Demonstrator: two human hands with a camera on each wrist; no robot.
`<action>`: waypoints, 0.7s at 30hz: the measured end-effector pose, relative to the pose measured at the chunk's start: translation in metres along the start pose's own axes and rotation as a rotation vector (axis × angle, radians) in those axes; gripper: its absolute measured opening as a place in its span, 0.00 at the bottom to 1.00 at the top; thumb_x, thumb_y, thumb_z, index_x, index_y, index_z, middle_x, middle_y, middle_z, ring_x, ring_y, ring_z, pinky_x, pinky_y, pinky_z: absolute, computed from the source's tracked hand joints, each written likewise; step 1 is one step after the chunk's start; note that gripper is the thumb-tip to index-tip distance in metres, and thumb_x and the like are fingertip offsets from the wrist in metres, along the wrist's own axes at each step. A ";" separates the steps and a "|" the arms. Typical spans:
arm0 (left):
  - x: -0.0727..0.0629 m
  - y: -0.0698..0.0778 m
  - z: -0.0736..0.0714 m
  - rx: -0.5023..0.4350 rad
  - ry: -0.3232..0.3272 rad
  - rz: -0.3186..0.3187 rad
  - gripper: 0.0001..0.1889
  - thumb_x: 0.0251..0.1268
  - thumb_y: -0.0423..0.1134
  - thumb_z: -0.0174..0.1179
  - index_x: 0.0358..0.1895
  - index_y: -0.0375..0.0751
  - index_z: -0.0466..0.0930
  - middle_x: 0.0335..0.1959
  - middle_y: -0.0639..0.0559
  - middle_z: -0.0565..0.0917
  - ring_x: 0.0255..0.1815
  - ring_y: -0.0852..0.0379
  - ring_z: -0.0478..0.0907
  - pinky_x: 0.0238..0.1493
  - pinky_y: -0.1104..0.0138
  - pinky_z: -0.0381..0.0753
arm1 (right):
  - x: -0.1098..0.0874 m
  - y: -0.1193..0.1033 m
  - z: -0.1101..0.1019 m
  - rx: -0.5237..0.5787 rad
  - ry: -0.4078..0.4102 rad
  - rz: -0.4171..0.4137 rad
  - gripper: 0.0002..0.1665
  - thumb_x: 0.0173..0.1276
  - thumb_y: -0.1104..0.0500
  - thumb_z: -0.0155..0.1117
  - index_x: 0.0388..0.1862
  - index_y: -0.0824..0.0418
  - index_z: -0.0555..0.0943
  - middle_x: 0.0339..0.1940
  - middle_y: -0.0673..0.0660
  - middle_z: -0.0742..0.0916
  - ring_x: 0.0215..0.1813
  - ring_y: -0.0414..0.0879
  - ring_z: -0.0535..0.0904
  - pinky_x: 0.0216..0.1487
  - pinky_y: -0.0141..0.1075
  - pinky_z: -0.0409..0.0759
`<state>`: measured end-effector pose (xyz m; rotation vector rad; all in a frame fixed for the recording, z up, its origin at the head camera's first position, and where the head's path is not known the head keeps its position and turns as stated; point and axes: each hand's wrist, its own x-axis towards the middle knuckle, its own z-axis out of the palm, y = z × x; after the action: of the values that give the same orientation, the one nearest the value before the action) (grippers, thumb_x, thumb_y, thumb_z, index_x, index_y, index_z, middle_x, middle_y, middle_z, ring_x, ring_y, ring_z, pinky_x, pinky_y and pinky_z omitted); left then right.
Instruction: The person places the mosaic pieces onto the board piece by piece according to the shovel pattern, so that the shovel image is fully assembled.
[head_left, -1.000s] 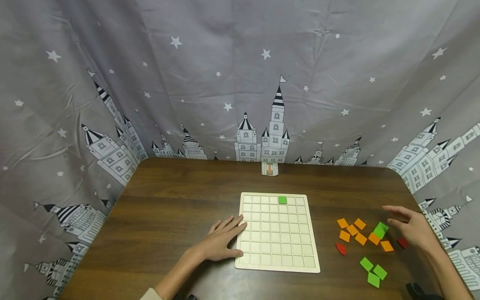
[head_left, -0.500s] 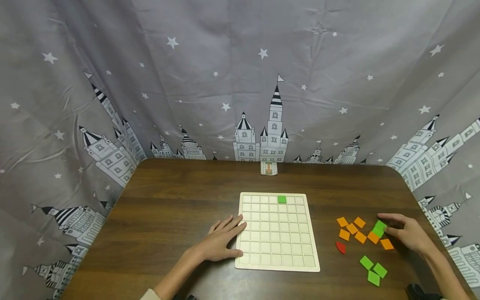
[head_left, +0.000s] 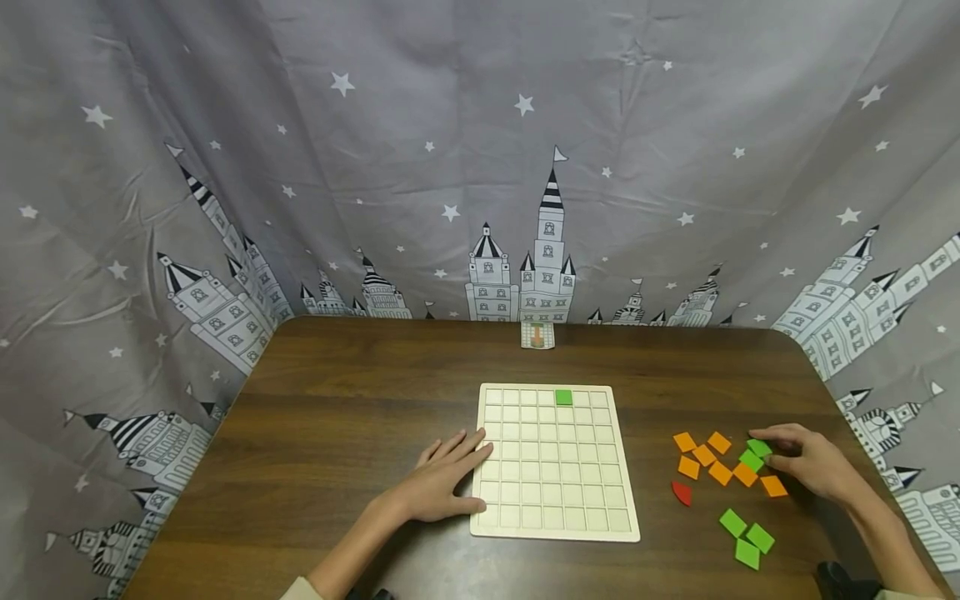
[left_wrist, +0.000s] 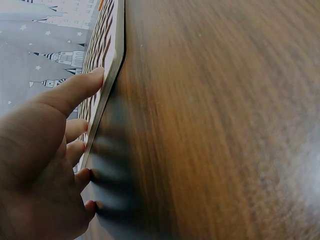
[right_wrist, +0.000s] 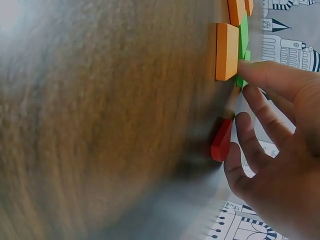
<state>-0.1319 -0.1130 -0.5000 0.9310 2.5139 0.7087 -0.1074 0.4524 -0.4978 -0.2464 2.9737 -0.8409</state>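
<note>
A pale grid board [head_left: 555, 527] lies on the table, with one green square tile [head_left: 564, 397] in its far row. My left hand [head_left: 438, 483] rests with straight, spread fingers on the board's left edge; the left wrist view shows the thumb [left_wrist: 82, 90] on the rim. At the right, my right hand [head_left: 813, 462] pinches a green tile [head_left: 759, 447] between thumb and index finger. Another green tile [head_left: 751, 461] lies against it. In the right wrist view, the remaining fingers hover beside a red piece [right_wrist: 221, 141], which the hand hides in the head view.
Several orange tiles [head_left: 703, 455] lie left of the right hand, with a red quarter-round piece [head_left: 682, 492] below them. Nearer the front are 3 green pieces [head_left: 747, 554]. A small printed card [head_left: 537, 336] stands at the table's back edge, before a grey curtain [head_left: 405, 208].
My right hand has come down and left onto the green tiles, its thumb and index finger closing in on one. The two green tiles have shifted slightly apart. My left hand stays put.
</note>
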 end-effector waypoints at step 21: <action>-0.002 0.001 0.000 -0.011 0.003 -0.013 0.42 0.67 0.53 0.64 0.78 0.41 0.58 0.80 0.43 0.51 0.80 0.38 0.42 0.70 0.35 0.40 | 0.006 -0.023 -0.007 -0.023 0.035 0.114 0.25 0.70 0.52 0.68 0.57 0.69 0.82 0.48 0.74 0.85 0.49 0.73 0.80 0.41 0.63 0.76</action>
<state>-0.1302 -0.1136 -0.4992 0.9103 2.5135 0.7193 -0.1111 0.4358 -0.4803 -0.0633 2.9971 -0.8069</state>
